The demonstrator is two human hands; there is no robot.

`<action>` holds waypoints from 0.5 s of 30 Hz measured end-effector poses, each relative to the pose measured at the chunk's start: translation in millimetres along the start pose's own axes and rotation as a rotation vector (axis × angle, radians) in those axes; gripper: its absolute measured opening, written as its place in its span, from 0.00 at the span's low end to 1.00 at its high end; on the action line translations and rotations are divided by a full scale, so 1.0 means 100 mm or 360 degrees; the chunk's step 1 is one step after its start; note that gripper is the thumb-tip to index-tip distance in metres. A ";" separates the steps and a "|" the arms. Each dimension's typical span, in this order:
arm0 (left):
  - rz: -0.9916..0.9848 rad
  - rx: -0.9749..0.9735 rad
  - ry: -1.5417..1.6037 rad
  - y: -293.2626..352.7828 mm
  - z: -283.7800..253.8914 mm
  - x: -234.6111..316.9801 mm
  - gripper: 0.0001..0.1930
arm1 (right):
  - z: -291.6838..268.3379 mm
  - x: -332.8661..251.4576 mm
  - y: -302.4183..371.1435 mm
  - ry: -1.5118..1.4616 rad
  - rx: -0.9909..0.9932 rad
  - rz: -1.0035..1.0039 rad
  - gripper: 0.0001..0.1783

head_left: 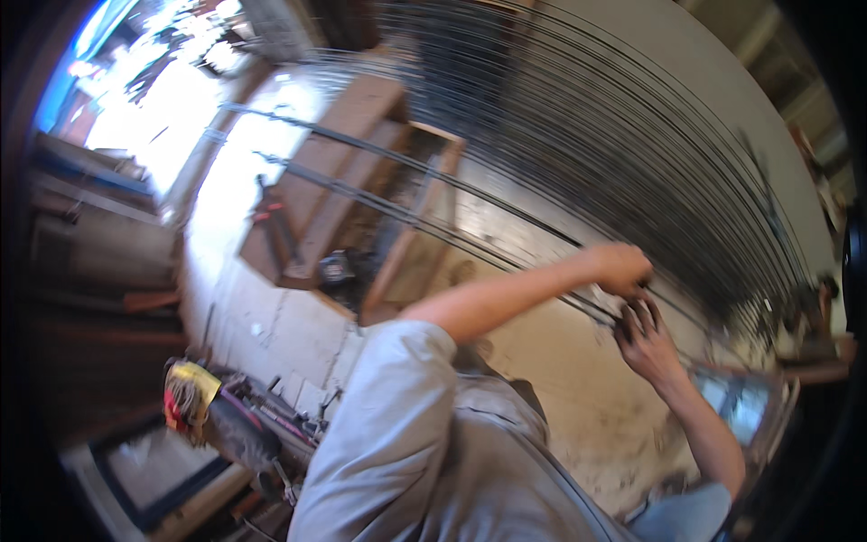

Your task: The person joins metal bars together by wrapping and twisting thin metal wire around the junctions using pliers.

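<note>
My left hand (621, 269) is closed in a fist above a long dark metal rod (506, 209). Something small and dark shows at its knuckles, too blurred to name. Just below and to the right, my right hand (652, 348) has bent fingers bunched close to the left fist. What those fingers hold is hidden. A second pair of thin rods (470, 242) runs parallel to the first and reaches the right fingertips. Both sets of rods slant from the upper left, passing over a wooden box (397, 275).
Many thin dark rods (587, 108) span the upper right. Red-handled cutters (275, 226) lie on the wooden box, near a dark round object (336, 267). At lower left stands a bicycle-like frame (271, 415) with a yellow bundle (194, 384). A framed glass panel (736, 406) is at right.
</note>
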State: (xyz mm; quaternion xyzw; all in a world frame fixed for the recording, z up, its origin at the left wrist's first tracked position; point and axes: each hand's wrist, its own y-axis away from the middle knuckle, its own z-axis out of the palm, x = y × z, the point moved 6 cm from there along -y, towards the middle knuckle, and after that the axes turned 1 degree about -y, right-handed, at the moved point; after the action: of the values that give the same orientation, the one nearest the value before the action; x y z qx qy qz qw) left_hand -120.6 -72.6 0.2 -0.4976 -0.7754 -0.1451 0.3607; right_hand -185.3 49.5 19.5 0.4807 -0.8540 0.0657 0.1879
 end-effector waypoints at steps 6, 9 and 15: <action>-0.0205 0.0632 0.0393 1.10 -0.35 0.23 0.12 | 0.21 -0.02 0.19 -0.0219 -0.0228 0.0369 0.12; -0.0306 0.0764 0.0701 1.64 -0.29 0.26 0.10 | 0.17 -0.01 0.02 -0.0159 -0.0286 0.0264 0.12; -0.0493 0.1049 0.0772 2.47 -0.20 0.49 0.08 | 0.33 0.03 0.01 -0.0079 -0.0613 0.0476 0.16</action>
State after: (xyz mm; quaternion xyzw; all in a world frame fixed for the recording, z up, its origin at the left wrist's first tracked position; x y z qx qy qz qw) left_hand 92.3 62.7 15.0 -0.1851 -0.7386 -0.0550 0.6459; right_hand -196.2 38.0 -9.3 0.3058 -0.9168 -0.0830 0.2432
